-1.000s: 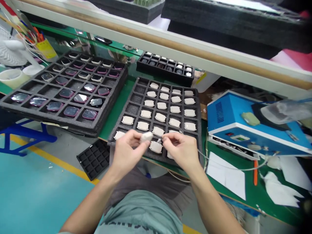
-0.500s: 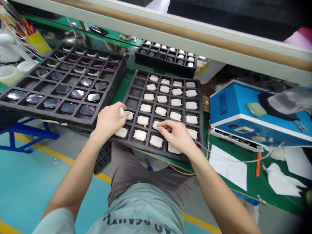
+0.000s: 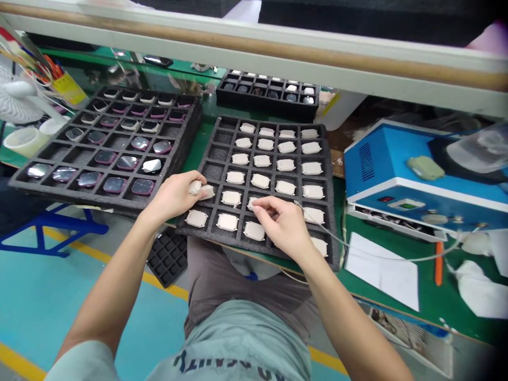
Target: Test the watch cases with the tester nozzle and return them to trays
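A black foam tray (image 3: 211,173) of square compartments lies before me, holding rows of pale, rounded-square watch cases (image 3: 260,181). My left hand (image 3: 177,194) is closed at the tray's left edge, with a small white watch case (image 3: 194,187) in its fingers. Its fingertips meet another pale case (image 3: 206,191) at a left compartment. Over the front middle compartments, my right hand (image 3: 282,221) has thumb and forefinger pinched at the edge of a pale case (image 3: 250,203). A thin clear tube (image 3: 357,248) runs past the back of this hand; its end is hidden.
A second foam tray (image 3: 174,174) with dark-faced watches stands left. Another filled tray (image 3: 270,103) sits behind. On the right are a blue machine (image 3: 381,164), white paper (image 3: 383,270) and an orange-handled tool (image 3: 438,263). A shelf edge (image 3: 254,58) crosses above.
My view has shifted slightly. The left fingertips have come down against the pale case beside them. My right hand stays pinched at nearly the same compartment.
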Demonstrator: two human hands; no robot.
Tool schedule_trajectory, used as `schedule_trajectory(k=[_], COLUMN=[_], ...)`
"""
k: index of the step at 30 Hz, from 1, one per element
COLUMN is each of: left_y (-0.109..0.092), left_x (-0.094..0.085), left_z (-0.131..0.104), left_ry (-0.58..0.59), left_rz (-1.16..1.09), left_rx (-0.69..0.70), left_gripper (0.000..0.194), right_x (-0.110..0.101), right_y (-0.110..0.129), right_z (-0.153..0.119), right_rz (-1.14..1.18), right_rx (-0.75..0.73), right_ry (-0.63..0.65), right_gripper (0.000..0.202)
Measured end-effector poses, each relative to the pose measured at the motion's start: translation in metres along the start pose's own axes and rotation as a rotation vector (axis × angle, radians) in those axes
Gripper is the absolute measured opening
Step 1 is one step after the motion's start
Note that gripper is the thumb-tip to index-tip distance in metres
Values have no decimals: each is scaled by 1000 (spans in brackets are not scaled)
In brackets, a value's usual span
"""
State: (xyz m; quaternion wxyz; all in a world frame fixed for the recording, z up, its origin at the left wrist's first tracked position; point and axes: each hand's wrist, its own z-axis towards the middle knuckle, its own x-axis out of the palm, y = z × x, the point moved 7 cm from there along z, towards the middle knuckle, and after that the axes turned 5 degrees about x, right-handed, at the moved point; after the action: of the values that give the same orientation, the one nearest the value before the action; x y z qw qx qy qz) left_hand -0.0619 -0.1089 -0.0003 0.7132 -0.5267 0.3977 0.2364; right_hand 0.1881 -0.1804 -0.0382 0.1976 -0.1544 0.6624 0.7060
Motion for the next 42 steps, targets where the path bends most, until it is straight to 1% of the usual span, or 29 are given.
schedule_trajectory(k=[2,3,4,5,7,10,12,18,21,24,26,30,33,34,36,38,40,42], left_y=[-1,-2,-3,-5,-11,-18,-20,-26,-23,-18,-19,-35,-44,-43,-33,-18,0,13], left_x=[-3,-1,4,10,24,36,37,29,24,22,22,19,13,10,4,-1,3,9], left_z=[-7,-11,-16,-20,-27,-34,-35,-34,-35,-32,-32,-40,-47,-48,-43,-32,-17,-7], left_ry=[-148,-202,-229,-236,-210,-174,-180,-184,-193,-173,-183,-266,-360,-395,-454,-461,-373,-269], left_rz=[-224,-361,-498,-621,-799,-900,-889,-773,-677,-602,-552,-441,-376,-364,-326,-259,-175,-103], left_rx=[-61,-104,-149,-189,-236,-258,-256,-230,-248,-269,-272,-247,-236,-241,-248,-248,-263,-296], left_gripper=[22,25,28,30,33,35,36,32,34,39,40,35,32,32,33,32,32,32], right_x=[8,13,17,22,29,33,33,32,32,31,30,26,16,11,-2,-13,-19,-22], right_y=[13,19,25,30,38,43,42,37,37,37,38,39,35,32,21,8,-5,-15], right_z=[-1,0,0,1,3,5,5,6,11,17,19,20,17,15,12,9,5,-1], right_rz=[35,58,85,112,158,192,191,178,183,163,155,163,125,121,140,187,235,273], right_rx=[-31,-47,-62,-74,-90,-97,-96,-86,-85,-69,-45,30,77,93,127,161,199,233], right_ry=[-11,-16,-18,-18,-15,-10,-6,-3,38,105,124,52,-33,-60,-106,-122,-111,-95], right_gripper=[20,20,20,20,20,21,21,19,19,20,19,13,12,11,11,14,18,21])
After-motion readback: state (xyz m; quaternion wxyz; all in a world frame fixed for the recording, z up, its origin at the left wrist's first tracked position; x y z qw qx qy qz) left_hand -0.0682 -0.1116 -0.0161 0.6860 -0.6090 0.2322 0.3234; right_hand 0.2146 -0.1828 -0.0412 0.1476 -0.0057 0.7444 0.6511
